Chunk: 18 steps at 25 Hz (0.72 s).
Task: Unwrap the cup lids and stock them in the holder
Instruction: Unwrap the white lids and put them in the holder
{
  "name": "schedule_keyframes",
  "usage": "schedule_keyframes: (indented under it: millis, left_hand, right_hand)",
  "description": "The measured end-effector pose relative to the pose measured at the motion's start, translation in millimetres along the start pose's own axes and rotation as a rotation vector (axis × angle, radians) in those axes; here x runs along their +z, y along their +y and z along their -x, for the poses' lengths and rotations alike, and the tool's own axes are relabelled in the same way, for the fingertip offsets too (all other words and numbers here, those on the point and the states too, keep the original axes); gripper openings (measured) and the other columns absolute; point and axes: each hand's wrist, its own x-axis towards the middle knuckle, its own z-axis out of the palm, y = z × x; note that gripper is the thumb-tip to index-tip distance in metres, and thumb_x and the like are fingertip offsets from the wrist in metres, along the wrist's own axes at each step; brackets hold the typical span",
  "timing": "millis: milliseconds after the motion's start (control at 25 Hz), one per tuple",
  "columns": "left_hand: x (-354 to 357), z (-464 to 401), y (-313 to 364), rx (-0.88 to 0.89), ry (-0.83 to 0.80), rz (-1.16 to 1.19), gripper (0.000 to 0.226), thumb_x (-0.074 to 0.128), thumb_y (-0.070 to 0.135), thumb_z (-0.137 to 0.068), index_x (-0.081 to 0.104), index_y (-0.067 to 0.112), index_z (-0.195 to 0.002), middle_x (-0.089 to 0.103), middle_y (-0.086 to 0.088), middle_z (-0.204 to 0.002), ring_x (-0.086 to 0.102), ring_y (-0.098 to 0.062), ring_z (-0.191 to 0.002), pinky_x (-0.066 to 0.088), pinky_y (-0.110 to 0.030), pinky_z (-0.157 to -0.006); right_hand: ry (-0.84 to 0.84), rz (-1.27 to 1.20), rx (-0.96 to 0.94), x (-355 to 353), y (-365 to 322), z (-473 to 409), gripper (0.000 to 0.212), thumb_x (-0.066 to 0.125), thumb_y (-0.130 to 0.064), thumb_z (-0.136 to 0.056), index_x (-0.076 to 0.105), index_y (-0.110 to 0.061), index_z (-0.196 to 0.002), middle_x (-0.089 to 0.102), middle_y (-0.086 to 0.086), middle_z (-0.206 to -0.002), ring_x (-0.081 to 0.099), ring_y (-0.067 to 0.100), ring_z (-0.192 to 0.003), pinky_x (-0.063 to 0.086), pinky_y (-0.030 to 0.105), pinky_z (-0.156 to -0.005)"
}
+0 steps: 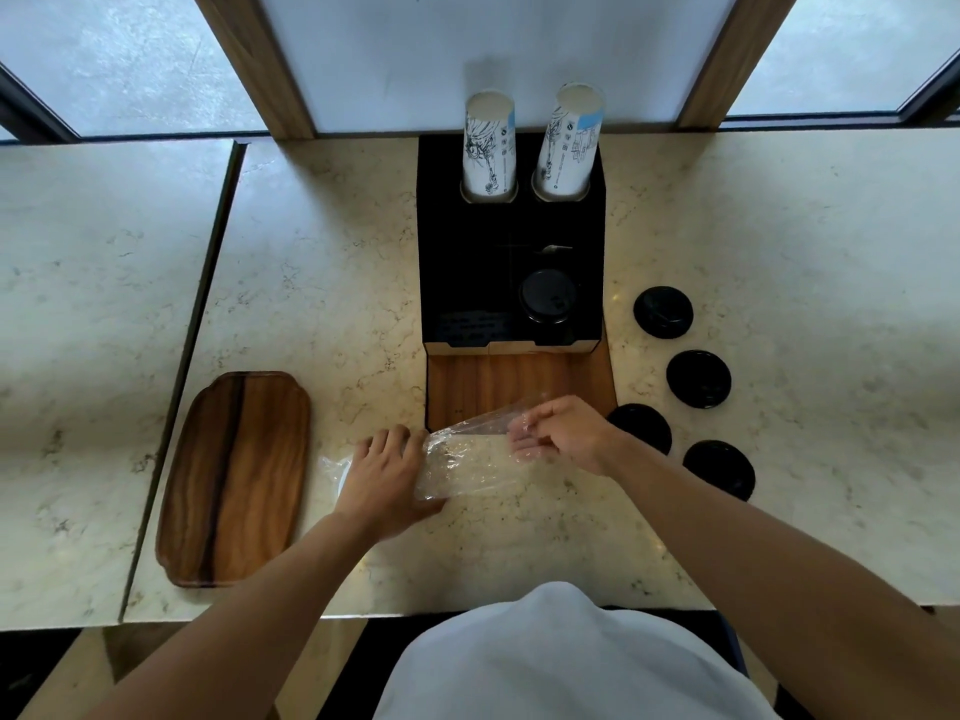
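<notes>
Both hands grasp the clear plastic wrap (467, 459) near the tabletop's (779, 226) front edge. The left hand (382, 472) presses one end; the right hand (561, 431) pinches the other.

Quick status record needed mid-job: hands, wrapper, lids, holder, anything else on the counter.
left hand: pressing down on the plastic wrapper
right hand: pinching the wrapper's other end, lifted
wrapper: clear, looks empty
loose lids: four black, on the counter right of the holder
holder: black, one lid stack in the front right slot
cup stacks: two, upside down, in the rear slots
wooden tray: left, bare
</notes>
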Motion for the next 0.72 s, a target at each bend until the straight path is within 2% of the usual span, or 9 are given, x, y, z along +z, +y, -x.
schedule_keyframes:
  millis: [160,320,400,480,520,600,640,720]
  left_hand:
    - [-1,3,6,0.002,0.003,0.043,0.097,0.062,0.077,-0.070,0.046,0.014,-0.142,0.054,-0.011,-0.128,0.053,-0.032,-0.115,0.042,-0.047,-0.102]
    - [1,7,10,-0.004,0.007,0.086,0.100,0.059,0.079,-0.070,0.042,0.016,-0.146,0.053,-0.011,-0.129,0.053,-0.033,-0.116,0.041,-0.048,-0.103]
    - [0,7,12,-0.016,-0.006,0.112,0.104,0.057,0.081,-0.070,0.038,0.017,-0.148,0.050,-0.011,-0.133,0.050,-0.033,-0.119,0.039,-0.048,-0.106]
    - [-1,8,10,-0.027,-0.021,0.162,0.110,0.055,0.086,-0.069,0.033,0.017,-0.152,0.046,-0.010,-0.139,0.045,-0.032,-0.125,0.035,-0.048,-0.111]
    - [-3,10,9,-0.033,-0.013,0.184,0.113,0.054,0.088,-0.068,0.032,0.017,-0.153,0.045,-0.011,-0.141,0.042,-0.031,-0.127,0.033,-0.048,-0.113]
    - [-7,15,5,-0.046,0.021,0.183,0.117,0.049,0.093,-0.067,0.032,0.015,-0.153,0.046,-0.011,-0.142,0.041,-0.030,-0.128,0.033,-0.049,-0.114]
    - [-7,20,2,-0.059,0.029,0.171,0.117,0.047,0.093,-0.066,0.033,0.014,-0.152,0.046,-0.011,-0.142,0.041,-0.031,-0.128,0.032,-0.049,-0.114]
    - [-7,32,-7,-0.098,0.008,0.157,0.120,0.049,0.093,-0.065,0.033,0.012,-0.152,0.046,-0.011,-0.145,0.041,-0.032,-0.132,0.029,-0.051,-0.117]
  right_hand:
    - [-0.372,-0.123,0.083,-4,7,-15,0.032,0.054,0.008,-0.099,0.060,0.011,-0.130,0.069,0.026,-0.127,0.067,0.037,-0.121,0.053,0.046,-0.107]
    - [-0.613,-0.169,0.159,-3,3,-30,0.041,0.052,0.004,-0.103,0.049,0.010,-0.143,0.057,0.026,-0.145,0.055,0.039,-0.136,0.043,0.044,-0.114]
    - [-0.658,-0.151,0.178,-1,1,-35,0.040,0.048,0.003,-0.105,0.047,0.013,-0.144,0.050,0.028,-0.151,0.046,0.042,-0.143,0.035,0.047,-0.119]
    - [-0.642,-0.121,0.215,1,0,-42,0.045,0.042,0.011,-0.102,0.035,0.019,-0.145,0.039,0.034,-0.156,0.037,0.049,-0.146,0.031,0.054,-0.122]
    - [-0.694,-0.225,0.279,2,0,-43,0.052,0.043,0.017,-0.096,0.030,0.020,-0.147,0.038,0.033,-0.157,0.037,0.049,-0.146,0.033,0.054,-0.121]
    - [-0.833,-0.415,0.381,5,-5,-43,0.057,0.051,0.021,-0.091,0.039,0.018,-0.146,0.045,0.031,-0.153,0.047,0.045,-0.141,0.045,0.050,-0.113]
    - [-0.889,-0.402,0.372,6,-6,-44,0.051,0.050,0.018,-0.095,0.043,0.016,-0.145,0.048,0.031,-0.150,0.050,0.044,-0.139,0.046,0.048,-0.112]
    - [-0.922,-0.295,0.290,10,-10,-45,0.045,0.043,0.010,-0.104,0.041,0.010,-0.149,0.046,0.029,-0.153,0.046,0.044,-0.142,0.038,0.047,-0.119]
